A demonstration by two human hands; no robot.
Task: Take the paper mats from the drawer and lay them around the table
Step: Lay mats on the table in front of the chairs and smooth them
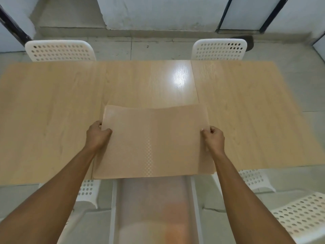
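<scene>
while gripped by both hands, paper mat (154, 141) over table (52, 111)

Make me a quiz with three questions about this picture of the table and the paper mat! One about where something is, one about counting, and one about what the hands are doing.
1. Where is the paper mat?
A. Over the near edge of the table
B. On a chair seat
C. On the floor by the wall

2. How many white chairs stand at the far side of the table?
A. None
B. Two
C. Five

3. What are the hands doing?
A. Resting flat on the table
B. Both pinch the mat's side edges
C. Only one touches the mat

Answers:
1. A, the mat lies across the near edge, its front part hanging past it.
2. B, one chair back shows at far left and another at far right.
3. B, the left hand and right hand each grip one side.
</scene>
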